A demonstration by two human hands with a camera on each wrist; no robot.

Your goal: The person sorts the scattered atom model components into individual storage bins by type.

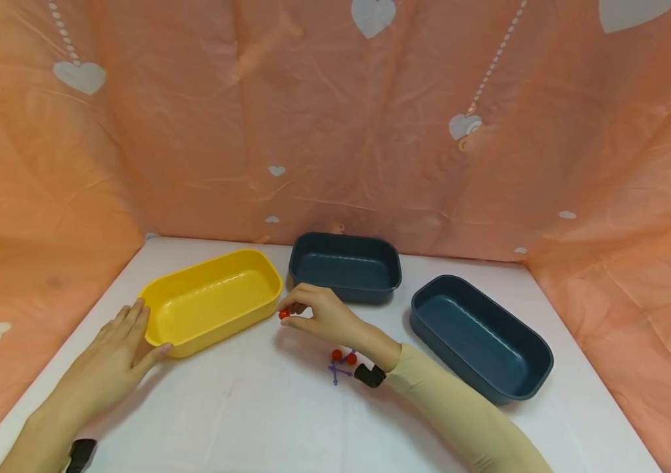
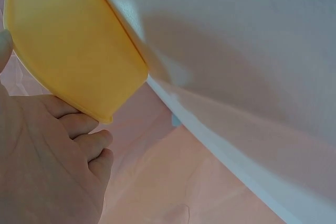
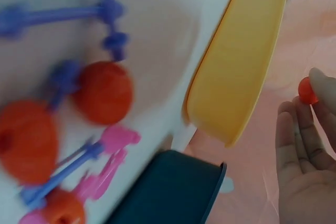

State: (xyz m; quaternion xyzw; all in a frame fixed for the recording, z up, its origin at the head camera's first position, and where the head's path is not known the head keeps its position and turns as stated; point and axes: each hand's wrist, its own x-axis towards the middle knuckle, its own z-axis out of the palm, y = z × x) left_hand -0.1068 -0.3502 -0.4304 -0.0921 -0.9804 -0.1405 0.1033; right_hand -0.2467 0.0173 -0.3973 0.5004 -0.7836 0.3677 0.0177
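Note:
A small red ball is pinched between the thumb and fingers of my right hand, above the table by the yellow tray's right end. The right wrist view also shows the red ball at the fingertips of that hand. My left hand rests against the near left end of the yellow tray, fingers extended along the rim and thumb spread toward the front corner. Under my right forearm lie red balls and purple connector sticks; pink pieces show beside them in the right wrist view.
A dark blue tray stands at the back middle, just beyond my right hand. Another dark blue tray sits at an angle on the right. An orange cloth with white hearts hangs behind the white table.

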